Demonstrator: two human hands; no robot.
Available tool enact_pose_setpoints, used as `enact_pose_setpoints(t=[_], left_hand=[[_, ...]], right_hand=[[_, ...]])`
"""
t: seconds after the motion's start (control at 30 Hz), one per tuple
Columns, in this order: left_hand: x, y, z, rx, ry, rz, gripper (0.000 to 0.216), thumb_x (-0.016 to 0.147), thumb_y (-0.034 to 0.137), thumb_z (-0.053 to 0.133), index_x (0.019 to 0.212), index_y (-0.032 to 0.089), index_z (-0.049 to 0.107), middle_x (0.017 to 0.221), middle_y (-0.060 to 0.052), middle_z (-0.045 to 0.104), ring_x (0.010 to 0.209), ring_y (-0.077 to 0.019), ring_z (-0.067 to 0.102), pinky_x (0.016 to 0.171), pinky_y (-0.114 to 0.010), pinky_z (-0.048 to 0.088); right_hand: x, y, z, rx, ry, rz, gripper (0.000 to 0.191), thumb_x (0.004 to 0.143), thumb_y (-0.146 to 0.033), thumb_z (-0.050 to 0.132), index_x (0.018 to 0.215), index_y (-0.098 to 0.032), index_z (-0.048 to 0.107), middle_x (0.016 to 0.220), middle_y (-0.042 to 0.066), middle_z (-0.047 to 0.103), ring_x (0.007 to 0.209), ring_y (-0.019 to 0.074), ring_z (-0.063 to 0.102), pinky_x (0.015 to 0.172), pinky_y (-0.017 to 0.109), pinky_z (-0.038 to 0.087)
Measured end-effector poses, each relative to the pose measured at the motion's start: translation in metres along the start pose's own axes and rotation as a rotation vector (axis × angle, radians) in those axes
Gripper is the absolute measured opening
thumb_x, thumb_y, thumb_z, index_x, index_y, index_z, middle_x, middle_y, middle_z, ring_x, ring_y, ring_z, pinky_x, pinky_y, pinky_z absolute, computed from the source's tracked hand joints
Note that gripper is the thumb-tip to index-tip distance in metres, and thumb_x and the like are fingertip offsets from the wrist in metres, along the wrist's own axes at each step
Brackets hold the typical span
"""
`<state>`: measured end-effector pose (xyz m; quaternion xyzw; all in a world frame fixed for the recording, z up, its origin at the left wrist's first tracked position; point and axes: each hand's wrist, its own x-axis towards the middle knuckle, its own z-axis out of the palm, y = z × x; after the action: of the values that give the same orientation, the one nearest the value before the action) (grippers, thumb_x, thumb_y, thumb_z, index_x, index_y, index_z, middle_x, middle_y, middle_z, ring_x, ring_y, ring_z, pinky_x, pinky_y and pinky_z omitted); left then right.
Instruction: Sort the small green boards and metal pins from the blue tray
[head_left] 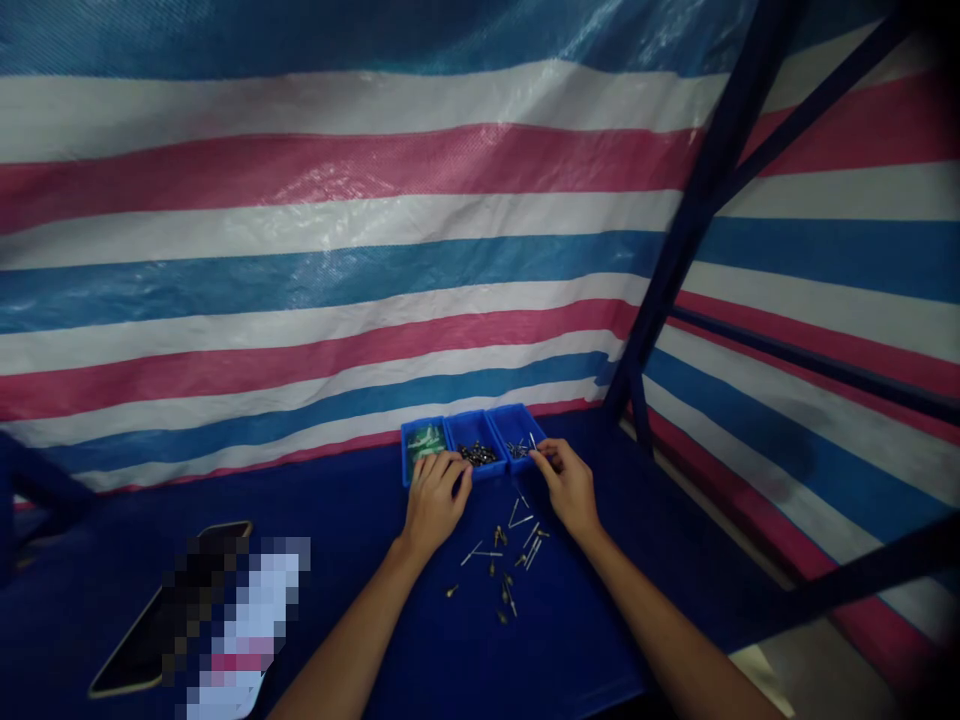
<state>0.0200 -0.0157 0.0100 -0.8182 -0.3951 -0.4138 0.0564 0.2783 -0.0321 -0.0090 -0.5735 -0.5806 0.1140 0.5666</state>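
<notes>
My left hand [436,502] lies over the front edge of the left blue bin [406,452], fingers bent forward and thumb apart. A green packet [427,440] is in that bin, partly behind my fingers. My right hand [570,487] pinches a thin silvery metal pin [533,440] above the front of the right blue bin [517,418], which contains small silvery pieces [517,450]. Between them, the middle blue bin [469,422] holds a heap of dark metal parts [478,455]. Loose thin pins [533,553] and small brass-coloured parts [505,592] lie scattered between my forearms.
The bins stand on a dark blue tabletop [337,590]. At the left lie a phone [135,640] and a pixelated pale object [255,610]. Striped plastic sheeting [337,220] hangs behind, and a dark blue frame post [675,250] rises at the right.
</notes>
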Motion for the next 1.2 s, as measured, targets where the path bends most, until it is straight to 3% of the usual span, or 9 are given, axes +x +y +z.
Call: enact_pose_setpoints(t=[0.23,0.37,0.47,0.6,0.87,1.07,1.2], left_hand=[[0.000,0.001,-0.002,-0.004,-0.006,-0.002,0.016,0.107,0.024,0.054,0.107,0.022,0.070,0.107,-0.006,0.072,0.102,-0.0240,0.064,0.093,-0.042,0.046],[0.000,0.002,-0.003,0.001,-0.018,-0.005,0.017,0.108,0.026,0.053,0.109,0.023,0.070,0.108,-0.007,0.071,0.103,-0.0244,0.063,0.093,-0.043,0.046],[0.000,0.002,-0.003,0.006,-0.024,-0.004,0.018,0.108,0.027,0.052,0.109,0.023,0.070,0.108,-0.007,0.071,0.103,-0.0248,0.063,0.093,-0.043,0.045],[0.001,0.002,-0.003,0.006,-0.014,0.000,0.019,0.108,0.027,0.052,0.108,0.023,0.071,0.107,-0.007,0.072,0.102,-0.0249,0.064,0.092,-0.043,0.046],[0.000,0.002,-0.001,0.015,-0.014,0.001,0.020,0.108,0.027,0.052,0.110,0.023,0.072,0.107,-0.008,0.072,0.103,-0.0245,0.064,0.092,-0.042,0.046],[0.001,0.003,-0.002,0.017,-0.019,-0.002,0.020,0.109,0.027,0.052,0.109,0.022,0.071,0.108,-0.007,0.072,0.104,-0.0243,0.063,0.093,-0.042,0.045],[0.001,0.003,-0.002,0.014,-0.017,0.000,0.019,0.108,0.027,0.053,0.109,0.022,0.071,0.108,-0.007,0.072,0.104,-0.0244,0.063,0.093,-0.042,0.045]], right_hand=[[0.000,-0.005,-0.005,-0.067,0.001,-0.004,0.035,0.100,-0.059,0.062,0.096,-0.023,0.065,0.079,0.000,0.067,0.067,0.0178,0.060,0.068,0.030,0.048],[-0.005,-0.007,-0.015,-0.166,-0.244,-0.031,0.031,0.098,-0.052,0.066,0.085,-0.024,0.062,0.062,-0.006,0.055,0.057,0.0145,0.052,0.059,0.027,0.039],[-0.008,-0.007,-0.018,-0.185,-0.435,-0.073,0.024,0.092,-0.048,0.074,0.092,-0.025,0.067,0.067,-0.007,0.057,0.061,0.0144,0.055,0.060,0.026,0.039],[-0.008,-0.008,-0.017,-0.178,-0.553,-0.134,0.014,0.093,-0.039,0.072,0.093,-0.025,0.068,0.074,-0.005,0.062,0.065,0.0147,0.057,0.064,0.027,0.040],[-0.008,-0.006,-0.018,-0.184,-0.611,-0.160,0.015,0.103,-0.034,0.058,0.093,-0.024,0.065,0.084,0.000,0.067,0.078,0.0184,0.062,0.074,0.029,0.044],[-0.011,-0.015,-0.019,-0.113,-0.555,-0.157,0.024,0.112,-0.040,0.042,0.102,-0.024,0.057,0.097,0.003,0.066,0.086,0.0203,0.062,0.080,0.032,0.048],[-0.014,-0.025,-0.016,-0.041,-0.547,-0.149,0.025,0.112,-0.042,0.042,0.103,-0.024,0.057,0.096,0.003,0.065,0.085,0.0199,0.062,0.080,0.032,0.049]])
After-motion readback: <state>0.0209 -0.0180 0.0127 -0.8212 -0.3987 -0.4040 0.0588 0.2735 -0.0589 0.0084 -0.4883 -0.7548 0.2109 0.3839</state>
